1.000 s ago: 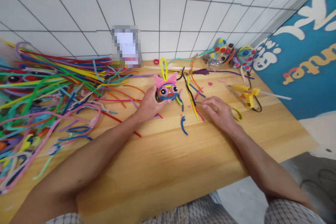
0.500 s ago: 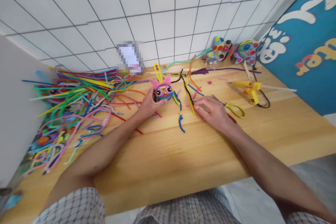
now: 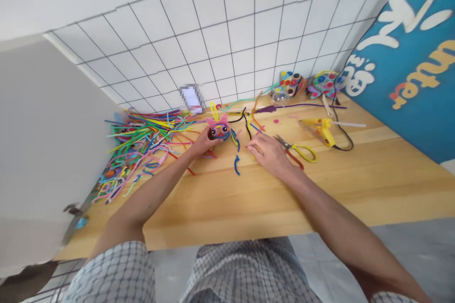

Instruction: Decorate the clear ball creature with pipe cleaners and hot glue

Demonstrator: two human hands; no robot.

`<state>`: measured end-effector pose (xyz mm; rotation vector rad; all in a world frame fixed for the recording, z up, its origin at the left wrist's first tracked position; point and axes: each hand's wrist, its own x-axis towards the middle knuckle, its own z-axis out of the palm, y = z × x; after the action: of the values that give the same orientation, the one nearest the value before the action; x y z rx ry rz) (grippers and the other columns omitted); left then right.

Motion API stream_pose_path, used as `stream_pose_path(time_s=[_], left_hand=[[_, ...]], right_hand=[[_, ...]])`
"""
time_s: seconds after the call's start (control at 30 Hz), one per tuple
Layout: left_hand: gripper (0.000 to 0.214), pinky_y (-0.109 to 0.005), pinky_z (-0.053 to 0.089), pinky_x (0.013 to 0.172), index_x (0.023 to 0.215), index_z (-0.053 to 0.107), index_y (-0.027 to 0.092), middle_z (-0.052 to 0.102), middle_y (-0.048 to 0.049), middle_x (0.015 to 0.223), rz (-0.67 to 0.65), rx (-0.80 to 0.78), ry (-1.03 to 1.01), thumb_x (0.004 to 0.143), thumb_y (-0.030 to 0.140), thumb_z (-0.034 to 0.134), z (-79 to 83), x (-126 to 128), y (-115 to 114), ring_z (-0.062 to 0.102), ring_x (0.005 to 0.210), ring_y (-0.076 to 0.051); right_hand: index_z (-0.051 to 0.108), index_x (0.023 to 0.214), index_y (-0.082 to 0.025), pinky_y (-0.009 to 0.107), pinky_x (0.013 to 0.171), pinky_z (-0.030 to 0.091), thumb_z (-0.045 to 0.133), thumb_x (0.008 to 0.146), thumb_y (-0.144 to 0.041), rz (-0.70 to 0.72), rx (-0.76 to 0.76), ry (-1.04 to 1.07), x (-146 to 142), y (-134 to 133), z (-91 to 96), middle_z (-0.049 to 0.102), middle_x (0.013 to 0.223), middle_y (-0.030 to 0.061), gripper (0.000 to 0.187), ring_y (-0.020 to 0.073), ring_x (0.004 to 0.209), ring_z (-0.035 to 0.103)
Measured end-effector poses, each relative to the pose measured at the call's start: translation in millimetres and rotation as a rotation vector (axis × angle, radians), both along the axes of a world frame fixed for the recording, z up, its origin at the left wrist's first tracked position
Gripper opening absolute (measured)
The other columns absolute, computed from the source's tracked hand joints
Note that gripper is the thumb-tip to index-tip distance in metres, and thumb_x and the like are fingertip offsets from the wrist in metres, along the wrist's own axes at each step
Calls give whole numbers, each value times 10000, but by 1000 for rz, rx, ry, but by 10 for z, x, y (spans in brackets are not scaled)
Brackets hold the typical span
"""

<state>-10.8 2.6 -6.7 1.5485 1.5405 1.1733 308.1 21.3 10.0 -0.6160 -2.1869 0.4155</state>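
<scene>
My left hand [image 3: 203, 143] is closed around a small round craft figure [image 3: 220, 129] with pink ears, big eyes and a yellow loop on top, holding it on the wooden table [image 3: 249, 199]. My right hand [image 3: 269, 151] lies palm down on the table, its fingers resting on loose pipe cleaner pieces [image 3: 253, 135] in yellow, black and pink; whether they pinch one I cannot make out. A short blue pipe cleaner piece [image 3: 236, 165] lies between the two hands. Yellow-handled scissors [image 3: 297, 150] lie just right of my right hand.
A big heap of coloured pipe cleaners [image 3: 142, 144] covers the table's left side. A yellow glue gun [image 3: 322, 129] with a black cord lies at the right. Two decorated craft pieces [image 3: 309, 83] lean on the tiled wall. A blue banner [image 3: 408, 66] stands at the right.
The camera has pulled back and tilted up, showing more wall and a grey panel at the left. My right hand slid left off the scissors onto the loose pieces. My left hand still holds the figure.
</scene>
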Motion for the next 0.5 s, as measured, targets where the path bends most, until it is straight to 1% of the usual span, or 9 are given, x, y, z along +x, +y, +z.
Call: stream_pose_path(time_s=[0.13, 0.27, 0.4, 0.5], left_hand=[[873, -555, 567, 1122, 1321, 562, 157, 732, -174, 1343, 15, 23, 9, 642, 543, 952, -19, 20, -1, 724, 1225, -337], [847, -535, 571, 1111, 1321, 569, 168, 731, -162, 1339, 40, 41, 15, 656, 534, 944, -45, 35, -16, 726, 1217, -321], [818, -539, 580, 1079, 1292, 584, 172, 745, -151, 1284, 78, 38, 25, 647, 518, 949, -56, 26, -15, 734, 1165, -319], [800, -546, 579, 1072, 1273, 585, 167, 747, -152, 1268, 85, 28, 19, 648, 506, 953, -67, 14, -9, 736, 1148, -322]], right_hand=[[712, 916, -246, 368, 827, 529, 630, 1014, -217, -26, -16, -29, -9, 78, -87, 769, 951, 70, 131, 240, 920, 698], [719, 903, -244, 352, 798, 521, 640, 997, -208, -30, -47, -52, -13, 121, -154, 775, 946, 62, 128, 228, 900, 697], [726, 887, -242, 338, 762, 508, 656, 975, -192, -28, -59, -74, -9, 135, -192, 776, 937, 58, 124, 219, 865, 693], [731, 899, -245, 340, 775, 514, 660, 970, -182, -17, -65, -94, 9, 137, -198, 780, 950, 57, 119, 221, 876, 702]])
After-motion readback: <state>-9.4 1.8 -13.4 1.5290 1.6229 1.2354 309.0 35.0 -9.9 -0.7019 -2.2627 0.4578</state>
